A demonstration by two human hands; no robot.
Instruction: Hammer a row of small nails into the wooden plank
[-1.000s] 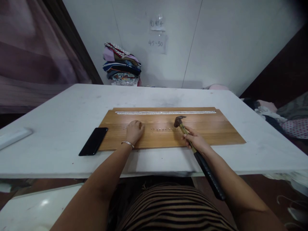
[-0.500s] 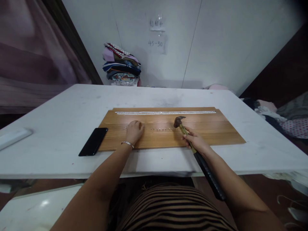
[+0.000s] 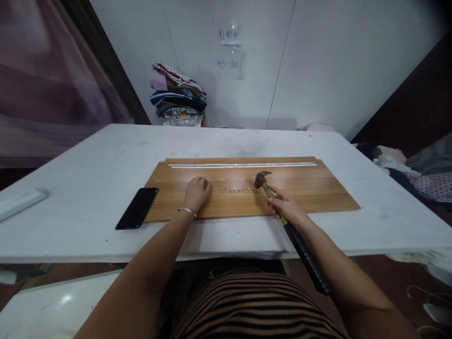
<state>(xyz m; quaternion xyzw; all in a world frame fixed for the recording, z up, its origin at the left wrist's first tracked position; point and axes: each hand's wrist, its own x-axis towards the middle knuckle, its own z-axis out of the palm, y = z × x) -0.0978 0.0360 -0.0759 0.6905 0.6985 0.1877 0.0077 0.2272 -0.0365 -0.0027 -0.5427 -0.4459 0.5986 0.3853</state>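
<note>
A brown wooden board lies on the white table, with several small nails in a row near its middle. My left hand rests on the board left of that row, its fingers curled; a thin nail-like piece pokes out at its left side. Wrapped round the upper handle of a claw hammer is my right hand. The hammer's head is over the right end of the nail row, and its black grip points back toward my body.
Two white strips run along the board's far edge. A black phone overlaps its left side. Folded clothes are stacked by the wall at the back of the table. A white object sits far left.
</note>
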